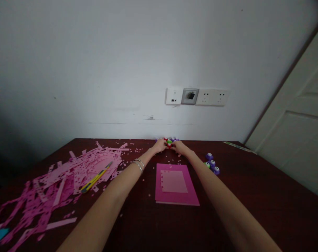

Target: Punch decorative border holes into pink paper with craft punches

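Both arms reach to the table's far edge by the wall. My left hand and my right hand are closed from either side on a small red craft punch with a white top. Right behind it stands a green punch, among several purple and red ones in a row. Nearer to me lies a magenta sheet stack, with a smaller pale pink sheet on top, punched along its left edge. Fingertips are small and partly hidden at this distance.
On the left spreads a heap of punched pink paper scraps, with a yellow utility knife on it. Several more punches stand to the right of my right forearm. A ruler-like strip lies at the back right. Sockets are on the wall.
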